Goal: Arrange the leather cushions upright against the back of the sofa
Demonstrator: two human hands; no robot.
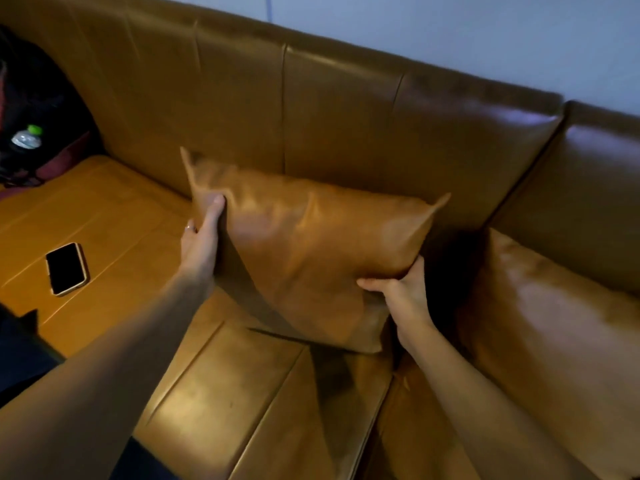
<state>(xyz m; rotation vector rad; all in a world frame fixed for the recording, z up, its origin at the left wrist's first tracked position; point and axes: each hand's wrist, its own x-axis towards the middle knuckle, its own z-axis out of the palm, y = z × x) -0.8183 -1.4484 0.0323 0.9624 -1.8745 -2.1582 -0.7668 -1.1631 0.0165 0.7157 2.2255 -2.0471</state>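
A tan leather cushion (304, 244) stands tilted on the seat of a brown leather sofa, its top edge leaning against the sofa back (339, 109). My left hand (201, 240) grips the cushion's left edge, thumb on the front face. My right hand (401, 292) holds the lower right edge, fingers curled over it. The bottom corner of the cushion rests on the seat (221, 386). No other loose cushion is in view.
A black phone (65, 268) lies flat on the seat to the left. A dark bag with a plastic bottle (27, 137) sits at the far left end. A second sofa section (561, 327) adjoins on the right. A pale wall runs behind.
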